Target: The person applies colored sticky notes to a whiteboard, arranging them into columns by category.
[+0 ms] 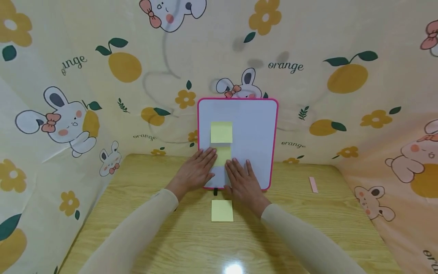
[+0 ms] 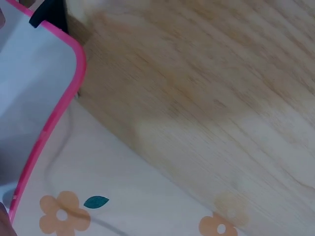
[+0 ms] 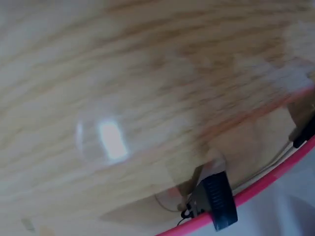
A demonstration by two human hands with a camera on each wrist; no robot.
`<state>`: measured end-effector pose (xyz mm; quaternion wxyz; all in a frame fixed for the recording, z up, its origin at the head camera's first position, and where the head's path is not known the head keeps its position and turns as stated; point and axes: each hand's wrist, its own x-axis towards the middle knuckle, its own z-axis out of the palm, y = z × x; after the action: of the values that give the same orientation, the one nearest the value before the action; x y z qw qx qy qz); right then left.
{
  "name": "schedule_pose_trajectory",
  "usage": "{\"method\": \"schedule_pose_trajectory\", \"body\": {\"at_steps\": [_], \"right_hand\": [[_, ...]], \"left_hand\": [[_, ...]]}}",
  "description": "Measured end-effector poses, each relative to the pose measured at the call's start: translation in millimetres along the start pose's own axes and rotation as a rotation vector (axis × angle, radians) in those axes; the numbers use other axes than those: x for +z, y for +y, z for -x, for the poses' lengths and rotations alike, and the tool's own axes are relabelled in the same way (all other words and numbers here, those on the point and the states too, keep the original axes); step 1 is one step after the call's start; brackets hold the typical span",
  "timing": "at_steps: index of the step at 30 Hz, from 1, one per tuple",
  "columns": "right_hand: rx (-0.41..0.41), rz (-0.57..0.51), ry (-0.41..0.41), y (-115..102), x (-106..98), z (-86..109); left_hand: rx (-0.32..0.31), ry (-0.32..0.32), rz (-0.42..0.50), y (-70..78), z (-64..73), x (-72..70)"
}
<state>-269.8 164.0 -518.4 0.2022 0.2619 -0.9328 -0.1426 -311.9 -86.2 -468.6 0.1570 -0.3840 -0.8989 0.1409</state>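
Observation:
A whiteboard (image 1: pixel 253 125) with a pink rim stands upright, leaning back, on the wooden table. Two pale yellow sticky notes are on its left half: an upper note (image 1: pixel 221 132) in full view and a lower note (image 1: pixel 223 156). My left hand (image 1: pixel 195 169) lies flat against the board, straight fingertips at the lower note's left edge. From the other side, my right hand (image 1: pixel 244 182) rests on the board with extended fingers, fingertips at that note's lower right corner. Only a bit of finger (image 2: pixel 5 223) shows in the left wrist view.
Another yellow sticky note (image 1: pixel 222 210) lies on the table in front of the board. A pink strip (image 1: pixel 313 185) is off to the right. Black supports (image 3: pixel 216 201) hold the board's bottom rim. Patterned cloth (image 1: pixel 219 53) hangs behind and along both sides.

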Motion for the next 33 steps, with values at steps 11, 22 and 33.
{"method": "schedule_pose_trajectory", "body": {"at_steps": [11, 22, 33], "right_hand": [[-0.028, 0.100, 0.076, 15.8, -20.3, -37.9], [0.090, 0.013, -0.026, 16.8, -15.5, -17.3], [0.028, 0.002, 0.001, 3.9, 1.5, 4.5]], "left_hand": [[0.005, 0.014, -0.027, -0.3, -0.3, -1.5], [-0.036, 0.015, 0.028, 8.4, -0.6, 4.7], [-0.054, -0.006, 0.103, 35.5, 24.8, 25.0]]}}
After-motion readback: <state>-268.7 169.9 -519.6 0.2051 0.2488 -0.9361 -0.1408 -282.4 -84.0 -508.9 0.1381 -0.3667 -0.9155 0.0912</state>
